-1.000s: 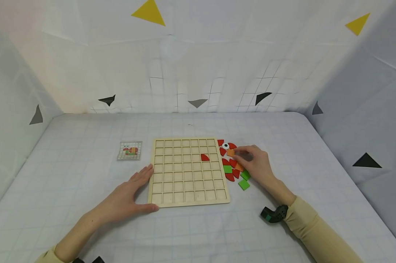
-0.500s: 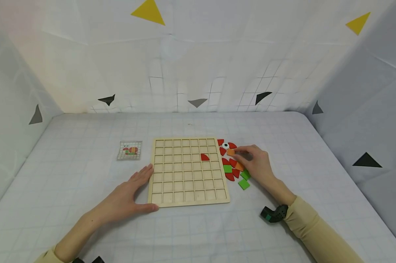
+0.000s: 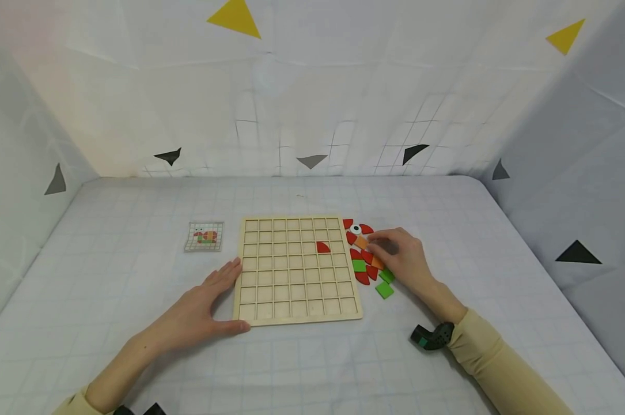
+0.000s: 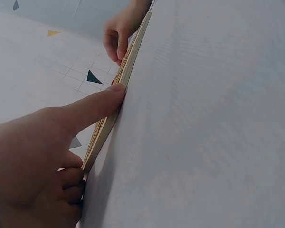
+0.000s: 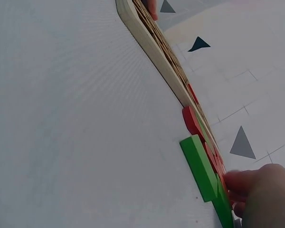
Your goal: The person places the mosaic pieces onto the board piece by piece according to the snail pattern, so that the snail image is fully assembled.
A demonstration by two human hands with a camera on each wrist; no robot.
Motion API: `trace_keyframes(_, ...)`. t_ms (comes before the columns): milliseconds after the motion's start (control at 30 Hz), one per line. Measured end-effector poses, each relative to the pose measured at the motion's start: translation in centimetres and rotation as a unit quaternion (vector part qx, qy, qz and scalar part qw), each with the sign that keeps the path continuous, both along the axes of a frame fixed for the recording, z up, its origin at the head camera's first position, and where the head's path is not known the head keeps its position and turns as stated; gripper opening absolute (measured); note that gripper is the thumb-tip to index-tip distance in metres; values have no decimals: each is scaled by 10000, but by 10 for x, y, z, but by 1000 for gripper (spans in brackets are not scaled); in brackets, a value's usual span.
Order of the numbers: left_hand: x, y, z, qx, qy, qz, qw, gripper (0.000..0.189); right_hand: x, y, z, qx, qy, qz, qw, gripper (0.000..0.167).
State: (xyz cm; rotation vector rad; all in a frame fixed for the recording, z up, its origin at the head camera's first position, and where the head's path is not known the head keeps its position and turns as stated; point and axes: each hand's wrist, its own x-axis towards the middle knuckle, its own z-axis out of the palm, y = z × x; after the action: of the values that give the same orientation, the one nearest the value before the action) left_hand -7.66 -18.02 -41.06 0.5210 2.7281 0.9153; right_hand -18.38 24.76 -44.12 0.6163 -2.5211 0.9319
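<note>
A square wooden grid board [image 3: 299, 321] lies flat, with one red quarter-circle tile [image 3: 323, 247] in a cell. My left hand [image 3: 193, 314] rests at its left side, thumb [image 4: 97, 107] touching the near left corner and fingertips on the left edge. Beside the board's right edge, my right hand [image 3: 402, 256] pinches an orange square tile [image 3: 361, 242] with thumb and index finger. Around it lie several red quarter-circle tiles [image 3: 362, 278], a white eye tile [image 3: 356, 229], another orange tile [image 3: 377, 263] and green tiles [image 3: 385, 289]. The right wrist view shows green tiles [image 5: 199, 168] near that hand.
A small pattern card [image 3: 205, 237] with a coloured figure on a grid lies left of the board. White cloth covers the table [image 3: 302, 374] and the walls, which bear yellow, black and grey triangles. A black wrist device [image 3: 433, 336] sits on the right wrist.
The orange tile at my right fingertips has turned slightly and shifted a little left. My left hand and the board stay where they were.
</note>
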Motion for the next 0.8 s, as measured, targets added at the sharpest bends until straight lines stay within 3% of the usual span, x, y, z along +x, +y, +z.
trace_keyframes(400,0,-1,2,19,-17,-11,10000,111,-2,-4,1,-48,79,147,9998,29)
trace_keyframes(800,-1,1,0,3,-54,0,10000,112,-3,-3,2,88,63,-43,9999,29)
